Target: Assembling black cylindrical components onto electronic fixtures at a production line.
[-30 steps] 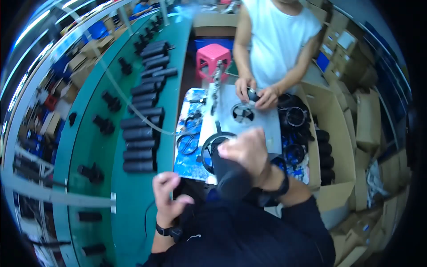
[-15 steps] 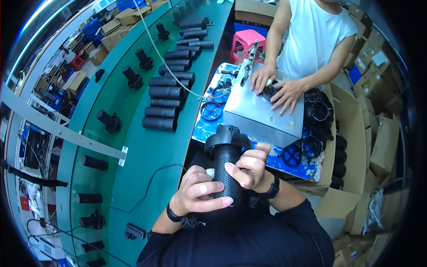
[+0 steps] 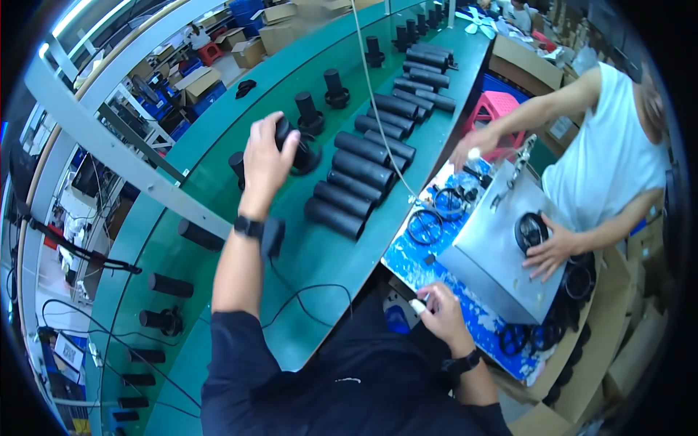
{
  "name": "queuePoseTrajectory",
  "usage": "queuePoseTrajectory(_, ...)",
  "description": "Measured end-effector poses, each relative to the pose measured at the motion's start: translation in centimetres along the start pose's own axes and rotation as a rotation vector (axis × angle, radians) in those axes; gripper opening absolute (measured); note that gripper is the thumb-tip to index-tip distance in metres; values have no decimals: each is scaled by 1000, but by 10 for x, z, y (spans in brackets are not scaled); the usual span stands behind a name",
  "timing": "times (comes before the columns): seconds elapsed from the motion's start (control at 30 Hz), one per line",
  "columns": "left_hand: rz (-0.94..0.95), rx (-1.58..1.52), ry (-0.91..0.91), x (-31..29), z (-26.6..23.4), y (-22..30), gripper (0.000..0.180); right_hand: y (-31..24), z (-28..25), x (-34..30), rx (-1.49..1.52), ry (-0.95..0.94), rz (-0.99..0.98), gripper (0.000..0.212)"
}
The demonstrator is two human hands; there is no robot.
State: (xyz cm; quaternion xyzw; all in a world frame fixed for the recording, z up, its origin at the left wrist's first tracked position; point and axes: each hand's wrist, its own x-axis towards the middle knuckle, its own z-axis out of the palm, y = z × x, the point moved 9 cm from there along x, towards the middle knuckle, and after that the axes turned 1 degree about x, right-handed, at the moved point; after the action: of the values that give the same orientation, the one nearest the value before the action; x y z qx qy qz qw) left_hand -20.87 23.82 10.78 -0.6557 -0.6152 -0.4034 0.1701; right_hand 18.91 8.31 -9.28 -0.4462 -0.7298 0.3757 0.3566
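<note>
My left hand [image 3: 266, 154] is stretched out over the green bench, its fingers closed around the top of a black flanged cylinder [image 3: 306, 161]. That piece has a wide collar at its lower end and stands among similar ones. Its upper part is mostly behind my fingers. My right hand [image 3: 442, 312] hovers by the near edge of the blue worktable with its fingers curled in. A white cover sits on one of its fingertips. Whether anything small is inside those fingers is hidden.
Several black tubes [image 3: 360, 171] lie in a row on the green bench [image 3: 313, 265]. A co-worker's hand [image 3: 549, 251] rests by a black ring on a metal box [image 3: 502, 269]. Black rings [image 3: 424, 227] lie on the blue table. A white post [image 3: 138, 160] and a cable [image 3: 313, 287] cross the bench.
The perforated cylinder was between both my hands; now my left hand has carried it out to the far-left bench and my right hand has let go. The view has swung left.
</note>
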Motion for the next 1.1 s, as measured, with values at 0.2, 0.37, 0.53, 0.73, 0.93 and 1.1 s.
queuePoseTrajectory(0.2, -358, 261, -253, 24, 150, -174, 49, 61, 27, 6, 35, -95, 53, 17)
queuePoseTrajectory(0.37, -363, 260, -208, 1, 161, -153, 51, 91, 24, -4, 53, -49, 95, 14)
queuePoseTrajectory(0.53, 112, -63, -461, -12, 193, -59, 57, 99, 20, 3, 92, -2, 160, 10)
queuePoseTrajectory(0.73, 286, -140, -711, -46, 223, -14, 67, 100, 19, -2, 105, 32, 109, 9)
queuePoseTrajectory(0.93, 284, -133, -607, -59, 137, 10, 69, 99, 18, -9, 142, 57, 82, 11)
queuePoseTrajectory(1.1, 454, -291, -727, -93, 20, 117, 59, 73, 10, -2, 335, 26, 186, 47)
